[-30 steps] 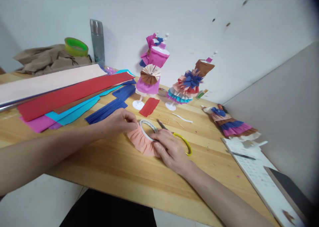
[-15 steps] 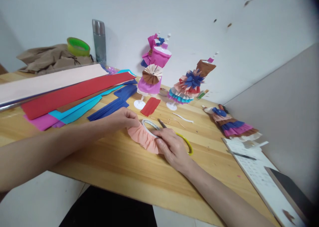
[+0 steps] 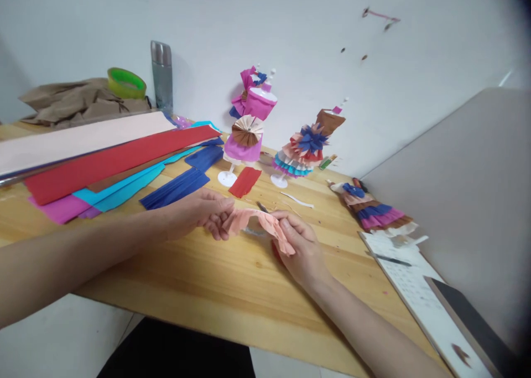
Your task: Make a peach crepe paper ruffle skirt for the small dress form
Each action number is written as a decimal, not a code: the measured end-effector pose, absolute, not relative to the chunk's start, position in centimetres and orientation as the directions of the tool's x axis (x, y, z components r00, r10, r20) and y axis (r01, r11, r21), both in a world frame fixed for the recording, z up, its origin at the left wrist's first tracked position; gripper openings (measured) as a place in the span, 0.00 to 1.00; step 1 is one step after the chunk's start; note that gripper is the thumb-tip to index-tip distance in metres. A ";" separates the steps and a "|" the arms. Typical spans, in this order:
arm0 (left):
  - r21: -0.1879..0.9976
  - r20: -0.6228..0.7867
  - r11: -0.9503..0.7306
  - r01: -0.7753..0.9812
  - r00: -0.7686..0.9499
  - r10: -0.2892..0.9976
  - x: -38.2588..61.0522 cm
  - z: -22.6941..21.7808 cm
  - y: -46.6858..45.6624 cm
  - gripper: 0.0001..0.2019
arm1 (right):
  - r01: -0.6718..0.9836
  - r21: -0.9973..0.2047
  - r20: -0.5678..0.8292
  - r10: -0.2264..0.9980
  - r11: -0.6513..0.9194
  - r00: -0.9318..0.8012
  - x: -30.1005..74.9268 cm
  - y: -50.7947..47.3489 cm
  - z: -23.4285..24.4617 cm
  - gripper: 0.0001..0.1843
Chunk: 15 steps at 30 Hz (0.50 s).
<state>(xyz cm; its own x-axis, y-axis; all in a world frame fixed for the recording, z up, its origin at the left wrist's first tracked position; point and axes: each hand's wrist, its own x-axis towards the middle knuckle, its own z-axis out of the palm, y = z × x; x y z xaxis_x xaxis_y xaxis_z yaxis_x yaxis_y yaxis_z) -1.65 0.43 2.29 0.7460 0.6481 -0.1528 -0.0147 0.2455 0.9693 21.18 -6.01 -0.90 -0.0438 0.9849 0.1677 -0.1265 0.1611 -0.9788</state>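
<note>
- Half a second ago the pink ruffled strip [image 3: 269,223] lay on the desk [image 3: 186,281] against the tape roll [image 3: 254,232]; now it is raised between both hands, bowed into an arch.
- The strip is pale pink and thin, gathered into fine pleats, with a wavy lower edge and crumpled folds toward its right end, which hangs down over the right hand.
- It is in front of the person, above the middle of the desk, near the front edge.
- The left hand [image 3: 206,212] has its fingers closed in a pinch on the strip's left end; the right hand [image 3: 306,252] pinches the other end between thumb and fingers.
- The left end of the strip disappears into the grip, so its tip is hidden.
- The tape roll shows only as a pale arc beneath the arch; the rest is covered.
- Of the scissors, just a dark blade [image 3: 261,207] peeks out behind the strip.
- A red patch [image 3: 277,253] shows beside the right palm; what it belongs to is hard to make out.
- Farther back lie a red paper piece [image 3: 245,182] and folded blue paper [image 3: 176,189].
- At right, the writing on the notebook [image 3: 409,278] is too blurred to read, and the frame cuts off its near end.
</note>
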 end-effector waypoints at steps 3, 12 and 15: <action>0.951 -0.235 0.308 0.013 0.677 0.698 -1.5 2.3 0.5 0.26 | -0.236 -0.962 0.138 0.990 0.134 0.004 20.9 -5.7 -0.9 0.10; 0.962 -0.200 0.263 0.080 0.858 0.473 -0.8 2.2 -1.8 0.30 | -0.472 -0.878 0.078 0.997 0.080 0.025 20.3 -5.4 -0.9 0.06; 0.969 -0.140 0.245 0.011 0.845 0.516 -0.1 2.0 -2.8 0.33 | -0.394 -0.918 0.068 0.997 0.049 -0.032 19.7 -6.1 -0.8 0.07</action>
<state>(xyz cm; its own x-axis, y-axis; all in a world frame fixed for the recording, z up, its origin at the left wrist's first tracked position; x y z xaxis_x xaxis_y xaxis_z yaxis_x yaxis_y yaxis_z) -0.10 -2.81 1.98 0.8448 0.5164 -0.1402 0.0109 0.2453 0.9694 19.68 -6.10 -0.80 -0.0323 0.9972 0.0675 -0.3940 0.0494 -0.9178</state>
